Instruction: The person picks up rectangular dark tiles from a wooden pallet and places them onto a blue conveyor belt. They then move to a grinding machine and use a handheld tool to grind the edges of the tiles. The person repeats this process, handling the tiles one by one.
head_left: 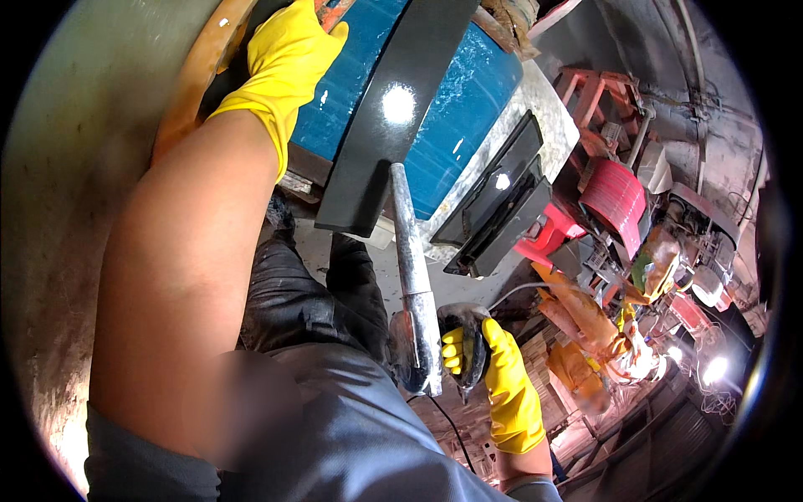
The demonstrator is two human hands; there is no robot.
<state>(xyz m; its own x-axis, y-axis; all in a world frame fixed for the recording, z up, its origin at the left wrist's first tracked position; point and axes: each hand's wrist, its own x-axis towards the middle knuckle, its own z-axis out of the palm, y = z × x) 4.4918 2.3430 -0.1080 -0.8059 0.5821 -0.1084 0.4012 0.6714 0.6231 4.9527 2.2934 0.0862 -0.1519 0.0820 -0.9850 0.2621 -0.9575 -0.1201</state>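
Note:
My left hand [288, 58], in a yellow rubber glove, is closed at the upper edge beside an orange-red piece [334, 12]; its fingertips are partly cut off. A long, glossy black slab [393, 109] lies across a blue surface [468, 109] to its right. In the lower middle, my right hand [504, 376], also gloved in yellow, wraps its fingers round a dark, rounded tool handle [475, 341]. Next to that handle is a grey metal tube [410, 243], its far end overlapping the slab's near edge in view. Whether tube and handle join is unclear.
Smaller black slabs [502, 201] rest on a pale board at right. Beyond are a red stool [550, 233], a red curved guard [615, 201] and cluttered machinery. A black cable [456, 427] hangs below the tool. An orange curved edge [188, 92] borders my left arm.

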